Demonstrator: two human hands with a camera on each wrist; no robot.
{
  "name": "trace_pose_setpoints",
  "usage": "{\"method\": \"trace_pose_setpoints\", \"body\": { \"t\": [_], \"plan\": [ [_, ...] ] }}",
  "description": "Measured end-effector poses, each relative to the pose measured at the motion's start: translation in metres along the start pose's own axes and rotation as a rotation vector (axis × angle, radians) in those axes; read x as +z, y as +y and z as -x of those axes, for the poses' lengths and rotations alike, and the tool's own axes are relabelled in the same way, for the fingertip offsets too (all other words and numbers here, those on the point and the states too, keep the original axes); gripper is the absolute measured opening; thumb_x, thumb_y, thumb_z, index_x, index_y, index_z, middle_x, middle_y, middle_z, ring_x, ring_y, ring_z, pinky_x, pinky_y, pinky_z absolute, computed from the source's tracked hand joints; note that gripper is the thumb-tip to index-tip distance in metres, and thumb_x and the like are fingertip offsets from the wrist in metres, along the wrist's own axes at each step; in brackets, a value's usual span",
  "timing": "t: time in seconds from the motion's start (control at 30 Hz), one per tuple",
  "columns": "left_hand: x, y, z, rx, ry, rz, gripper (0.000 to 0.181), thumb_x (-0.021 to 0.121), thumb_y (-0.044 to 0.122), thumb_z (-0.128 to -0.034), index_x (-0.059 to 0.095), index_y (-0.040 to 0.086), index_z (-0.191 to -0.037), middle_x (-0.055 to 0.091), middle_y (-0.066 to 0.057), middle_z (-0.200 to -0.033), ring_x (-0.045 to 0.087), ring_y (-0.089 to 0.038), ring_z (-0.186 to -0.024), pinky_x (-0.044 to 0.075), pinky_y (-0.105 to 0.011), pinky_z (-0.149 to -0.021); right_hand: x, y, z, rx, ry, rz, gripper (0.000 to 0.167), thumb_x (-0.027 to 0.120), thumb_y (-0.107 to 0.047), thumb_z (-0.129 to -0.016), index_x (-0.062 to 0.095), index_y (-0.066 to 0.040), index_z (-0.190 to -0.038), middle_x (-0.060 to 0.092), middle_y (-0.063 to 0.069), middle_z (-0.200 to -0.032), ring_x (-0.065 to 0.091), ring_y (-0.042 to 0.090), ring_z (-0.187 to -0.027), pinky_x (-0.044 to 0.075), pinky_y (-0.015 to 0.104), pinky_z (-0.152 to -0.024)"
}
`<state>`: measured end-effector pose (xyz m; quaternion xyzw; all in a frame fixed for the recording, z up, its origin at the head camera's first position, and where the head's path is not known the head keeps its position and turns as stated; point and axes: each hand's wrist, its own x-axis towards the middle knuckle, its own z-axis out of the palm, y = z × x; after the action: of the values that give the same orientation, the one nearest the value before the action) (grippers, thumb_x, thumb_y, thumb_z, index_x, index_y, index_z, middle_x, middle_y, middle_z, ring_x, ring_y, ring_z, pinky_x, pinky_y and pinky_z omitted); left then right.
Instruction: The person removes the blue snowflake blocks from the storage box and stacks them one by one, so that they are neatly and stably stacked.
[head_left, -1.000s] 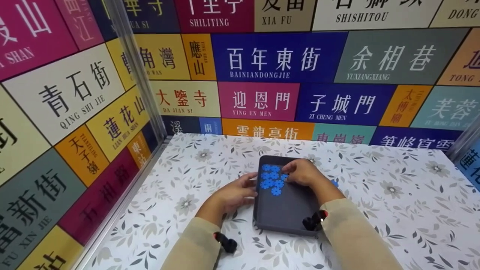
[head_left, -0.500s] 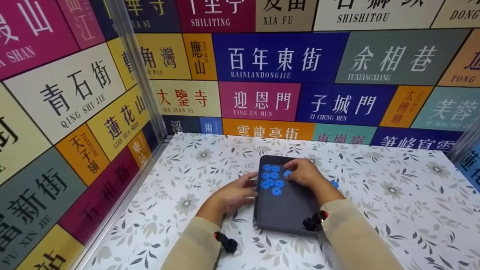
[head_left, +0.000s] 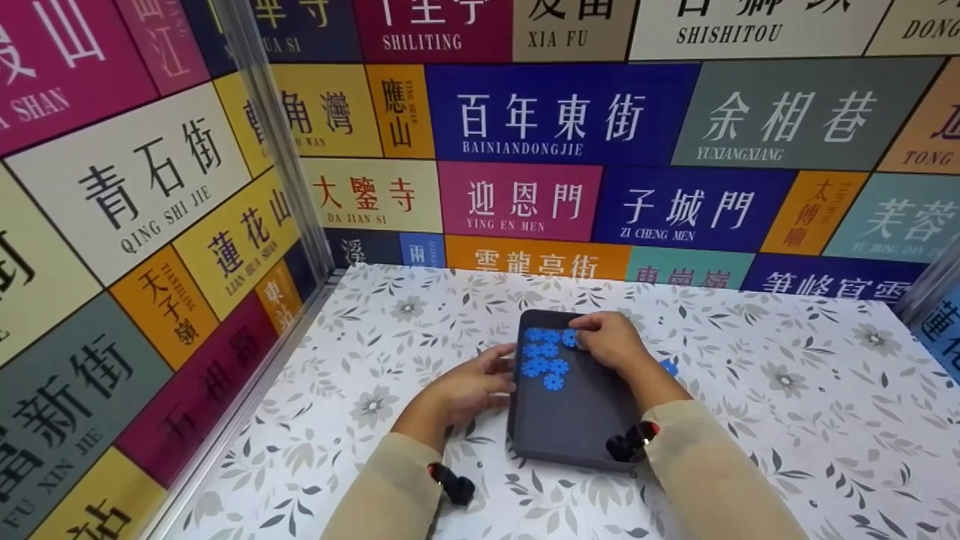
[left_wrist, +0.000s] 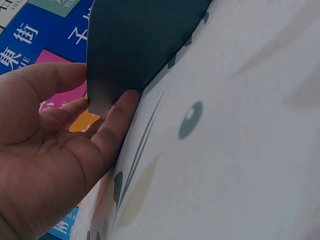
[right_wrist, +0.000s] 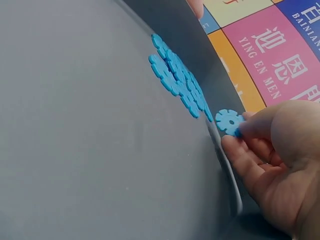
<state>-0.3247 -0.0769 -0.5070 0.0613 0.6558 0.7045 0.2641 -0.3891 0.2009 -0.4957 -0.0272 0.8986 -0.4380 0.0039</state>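
Right hand [right_wrist: 280, 160] pinched a blue disc [right_wrist: 228, 121], likely light, stiff, best rim-held; left hand [head_left: 469, 386], spread, touched the tray [head_left: 574, 424]!

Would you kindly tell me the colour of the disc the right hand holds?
The disc is blue, clearest in the right wrist view.

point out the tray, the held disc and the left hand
Tray [head_left: 570, 420], head view: bare floor.
Held disc [right_wrist: 224, 120], right wrist view: face, beside its hole.
Left hand [left_wrist: 57, 150], left wrist view: palm.
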Motion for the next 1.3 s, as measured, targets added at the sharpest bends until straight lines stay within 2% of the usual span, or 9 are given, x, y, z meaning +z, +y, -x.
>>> {"method": "trace_pose_setpoints", "body": {
  "t": [0.13, 0.23, 0.37, 0.53, 0.6, 0.77, 1.03, 1.2, 1.3],
  "plan": [
    [0.000, 0.000, -0.001, -0.006, 0.007, 0.006, 0.081, 0.062, -0.008, -0.0927, 0.039, 0.020, -0.166, 0.044, -0.015, -0.166, 0.056, -0.028, -0.143, 0.053, -0.044, -0.113, -0.002, -0.003, 0.001, -0.006, 0.030, -0.150, 0.031, 0.067, -0.016, -0.101, 0.078, -0.006, -0.128, 0.076, 0.017, -0.128, 0.075, 0.019, -0.098, 0.060, 0.021, -0.081],
    [0.001, 0.000, -0.001, -0.005, 0.010, 0.011, 0.081, 0.061, -0.009, -0.0922, 0.041, 0.020, -0.165, 0.045, -0.015, -0.166, 0.055, -0.028, -0.144, 0.052, -0.045, -0.114, -0.007, -0.006, 0.003, -0.005, 0.042, -0.260, 0.032, 0.067, -0.017, -0.103, 0.076, -0.005, -0.131, 0.075, 0.019, -0.131, 0.078, 0.020, -0.099, 0.064, 0.024, -0.086],
    [0.002, 0.000, -0.001, -0.006, 0.014, 0.006, 0.080, 0.062, -0.009, -0.0920, 0.042, 0.020, -0.164, 0.045, -0.015, -0.165, 0.055, -0.028, -0.143, 0.052, -0.045, -0.115, -0.020, -0.013, 0.011, 0.029, 0.071, -0.329, 0.034, 0.068, -0.021, -0.104, 0.075, -0.006, -0.133, 0.073, 0.019, -0.133, 0.078, 0.016, -0.095, 0.064, 0.027, -0.092],
    [0.001, -0.002, -0.002, 0.000, 0.014, -0.006, 0.080, 0.062, -0.006, -0.0914, 0.041, 0.019, -0.165, 0.045, -0.015, -0.165, 0.055, -0.027, -0.142, 0.052, -0.044, -0.113, -0.040, -0.014, 0.026, 0.037, 0.104, -0.403, 0.040, 0.072, -0.022, -0.102, 0.071, 0.000, -0.136, 0.076, 0.007, -0.116, 0.076, 0.006, -0.085, 0.064, 0.023, -0.085],
    [0.001, -0.002, -0.002, 0.003, 0.013, -0.010, 0.080, 0.062, -0.005, -0.0910, 0.040, 0.018, -0.165, 0.044, -0.016, -0.165, 0.055, -0.027, -0.142, 0.052, -0.044, -0.113, -0.048, -0.009, 0.032, 0.036, 0.112, -0.432, 0.043, 0.073, -0.021, -0.101, 0.070, 0.003, -0.136, 0.075, -0.003, -0.107, 0.074, 0.006, -0.083, 0.064, 0.022, -0.082],
    [0.001, -0.002, -0.001, 0.005, 0.015, -0.014, 0.080, 0.062, -0.005, -0.0912, 0.040, 0.017, -0.165, 0.045, -0.016, -0.165, 0.055, -0.028, -0.142, 0.051, -0.047, -0.116, -0.066, 0.008, 0.044, 0.081, 0.118, -0.490, 0.049, 0.074, -0.021, -0.101, 0.065, 0.007, -0.140, 0.076, -0.012, -0.099, 0.075, 0.007, -0.084, 0.065, 0.021, -0.081],
    [0.001, -0.001, 0.000, 0.001, 0.020, -0.018, 0.079, 0.061, -0.006, -0.0918, 0.041, 0.018, -0.164, 0.045, -0.016, -0.165, 0.055, -0.028, -0.140, 0.051, -0.047, -0.115, -0.090, 0.041, 0.058, 0.138, 0.114, -0.462, 0.050, 0.072, -0.023, -0.103, 0.063, 0.005, -0.143, 0.075, -0.014, -0.096, 0.074, 0.003, -0.083, 0.064, 0.020, -0.082],
    [0.001, -0.001, 0.000, -0.003, 0.017, -0.025, 0.079, 0.062, -0.007, -0.0924, 0.042, 0.019, -0.164, 0.045, -0.015, -0.165, 0.056, -0.028, -0.139, 0.051, -0.047, -0.116, -0.097, 0.063, 0.062, 0.172, 0.113, -0.468, 0.047, 0.071, -0.021, -0.103, 0.064, 0.005, -0.142, 0.075, -0.014, -0.094, 0.074, 0.004, -0.083, 0.064, 0.020, -0.082],
    [0.000, 0.000, 0.000, -0.010, 0.019, -0.027, 0.079, 0.062, -0.006, -0.0931, 0.042, 0.021, -0.164, 0.045, -0.015, -0.165, 0.056, -0.027, -0.140, 0.050, -0.047, -0.117, -0.099, 0.075, 0.062, 0.201, 0.098, -0.408, 0.045, 0.070, -0.024, -0.104, 0.066, 0.003, -0.140, 0.075, -0.015, -0.093, 0.073, 0.003, -0.082, 0.063, 0.019, -0.080]
  ]
}}
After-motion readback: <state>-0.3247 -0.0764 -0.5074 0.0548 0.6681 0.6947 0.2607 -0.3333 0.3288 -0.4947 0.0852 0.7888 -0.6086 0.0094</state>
